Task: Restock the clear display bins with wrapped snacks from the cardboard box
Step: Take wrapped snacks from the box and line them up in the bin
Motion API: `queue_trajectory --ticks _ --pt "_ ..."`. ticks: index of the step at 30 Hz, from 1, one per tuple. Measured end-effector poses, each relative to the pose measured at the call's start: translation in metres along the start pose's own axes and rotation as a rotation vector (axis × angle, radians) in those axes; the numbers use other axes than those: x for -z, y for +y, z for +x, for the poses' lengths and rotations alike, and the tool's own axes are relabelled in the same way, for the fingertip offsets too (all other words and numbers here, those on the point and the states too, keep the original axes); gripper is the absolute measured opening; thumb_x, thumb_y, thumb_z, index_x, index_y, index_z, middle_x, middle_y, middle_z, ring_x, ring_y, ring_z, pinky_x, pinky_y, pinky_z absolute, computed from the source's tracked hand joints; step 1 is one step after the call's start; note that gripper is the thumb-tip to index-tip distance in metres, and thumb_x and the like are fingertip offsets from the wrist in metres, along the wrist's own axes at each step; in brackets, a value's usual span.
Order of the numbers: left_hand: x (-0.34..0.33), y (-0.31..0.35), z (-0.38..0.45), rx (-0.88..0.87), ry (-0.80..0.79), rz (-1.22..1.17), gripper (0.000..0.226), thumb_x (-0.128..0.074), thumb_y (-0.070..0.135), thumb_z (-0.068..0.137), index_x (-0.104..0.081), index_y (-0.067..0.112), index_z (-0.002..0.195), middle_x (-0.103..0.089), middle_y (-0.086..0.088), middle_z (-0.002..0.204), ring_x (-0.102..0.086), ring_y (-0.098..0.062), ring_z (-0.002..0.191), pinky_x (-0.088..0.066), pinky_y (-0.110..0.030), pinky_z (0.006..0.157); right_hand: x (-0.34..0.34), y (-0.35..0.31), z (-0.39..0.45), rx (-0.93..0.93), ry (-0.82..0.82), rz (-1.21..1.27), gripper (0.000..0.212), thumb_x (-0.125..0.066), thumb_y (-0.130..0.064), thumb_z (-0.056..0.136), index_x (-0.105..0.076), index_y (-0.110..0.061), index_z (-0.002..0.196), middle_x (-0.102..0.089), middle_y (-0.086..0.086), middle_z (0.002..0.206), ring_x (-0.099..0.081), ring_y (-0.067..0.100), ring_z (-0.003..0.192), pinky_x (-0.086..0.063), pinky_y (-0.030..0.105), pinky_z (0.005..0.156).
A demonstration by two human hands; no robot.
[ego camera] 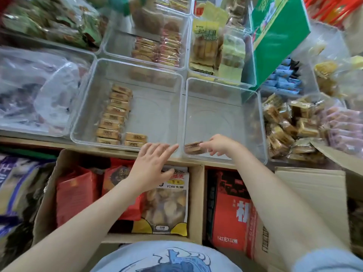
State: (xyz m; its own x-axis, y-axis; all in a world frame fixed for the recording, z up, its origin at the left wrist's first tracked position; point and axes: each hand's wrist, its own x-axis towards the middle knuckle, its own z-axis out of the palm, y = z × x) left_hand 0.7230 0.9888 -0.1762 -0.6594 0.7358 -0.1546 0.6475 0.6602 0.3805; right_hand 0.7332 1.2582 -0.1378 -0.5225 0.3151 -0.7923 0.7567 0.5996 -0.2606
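The right hand (220, 144) pinches a small brown wrapped snack (193, 147) by its right end at the near-left corner of the otherwise bare clear bin (253, 114); it looks light, crinkly-slick and crushable, while the left hand (152, 165) hovers open-fingered, holding nothing.

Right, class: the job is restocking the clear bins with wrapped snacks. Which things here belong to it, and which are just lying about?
Job:
right hand holding a wrapped snack
nearly empty bin
bin with snack row
left hand, open
cardboard box

Lying about:
green carton
red packet
plastic bag
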Motion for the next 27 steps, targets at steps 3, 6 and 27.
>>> queue_trajectory --ticks 3,6,27 --pt "-0.006 -0.002 0.001 -0.007 0.037 0.013 0.075 -0.046 0.058 0.083 -0.034 0.034 0.153 -0.055 0.004 0.136 -0.047 -0.023 0.128 -0.018 -0.042 0.117 -0.009 -0.002 0.018 -0.028 -0.145 -0.113 0.033 -0.057 -0.033 0.100 -0.065 -0.007 0.120 -0.066 0.005 0.116 -0.063 0.016 0.092 -0.052 0.037 0.091" --pt "-0.009 -0.002 0.001 -0.024 0.065 0.011 0.076 -0.052 0.056 0.083 -0.034 0.033 0.153 -0.055 0.004 0.132 -0.047 -0.023 0.127 -0.018 -0.043 0.118 -0.017 -0.010 0.028 -0.047 -0.162 -0.205 0.037 -0.054 -0.031 0.100 -0.061 -0.007 0.127 -0.064 0.004 0.120 -0.062 0.019 0.097 -0.054 0.039 0.095" --pt "0.014 0.047 -0.005 0.019 0.063 -0.146 0.064 -0.058 0.040 0.093 -0.040 0.022 0.152 -0.032 -0.012 0.160 -0.022 -0.032 0.150 -0.009 -0.045 0.123 0.011 0.030 -0.063 0.319 0.252 -0.040 0.032 -0.049 -0.040 0.101 -0.065 -0.024 0.123 -0.065 -0.001 0.127 -0.058 0.020 0.117 -0.046 0.036 0.098"
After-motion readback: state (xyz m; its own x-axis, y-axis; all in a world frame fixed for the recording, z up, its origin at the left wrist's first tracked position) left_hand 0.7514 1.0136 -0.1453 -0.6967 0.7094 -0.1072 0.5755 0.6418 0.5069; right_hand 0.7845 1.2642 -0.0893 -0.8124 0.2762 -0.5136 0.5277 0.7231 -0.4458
